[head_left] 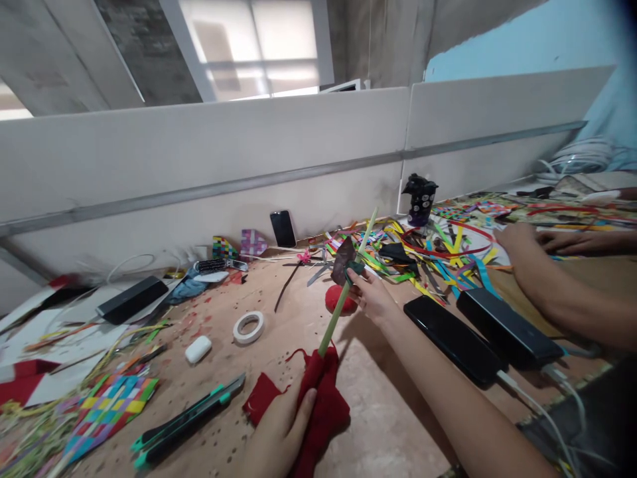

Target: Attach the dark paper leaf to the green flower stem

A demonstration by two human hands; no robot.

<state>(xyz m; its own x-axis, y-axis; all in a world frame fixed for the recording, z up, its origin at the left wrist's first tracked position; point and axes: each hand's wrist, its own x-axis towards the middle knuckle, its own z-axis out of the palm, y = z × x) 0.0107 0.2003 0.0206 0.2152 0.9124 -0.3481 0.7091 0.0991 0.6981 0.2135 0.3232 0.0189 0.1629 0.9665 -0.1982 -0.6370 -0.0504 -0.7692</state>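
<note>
Leftmost, a woven mat (107,406) of coloured strips is seen on the worktop (398,425), with a green-and-black cutter (192,419) lying just to its right. Further back, a white earbud case (198,348) and a tape roll (248,326) are laid near each other. Near the bottom edge, the left hand (279,431) is pressed flat on a red cloth (311,405), its fingers stretched out rather than curled, so nothing is gripped. The lower end of a pale green stick (343,299) is tucked into that cloth, and the stick is tilted up and away to the right. Midway along it, the stick is pinched by the closed fingers of the right hand (371,295), together with a dark scrap (342,260). A red ball (340,302) is partly hidden behind the stick. To the right, two black phones (450,338) are laid side by side, and another person's hands (517,242) are rested on a litter of paper strips (448,259).
</note>
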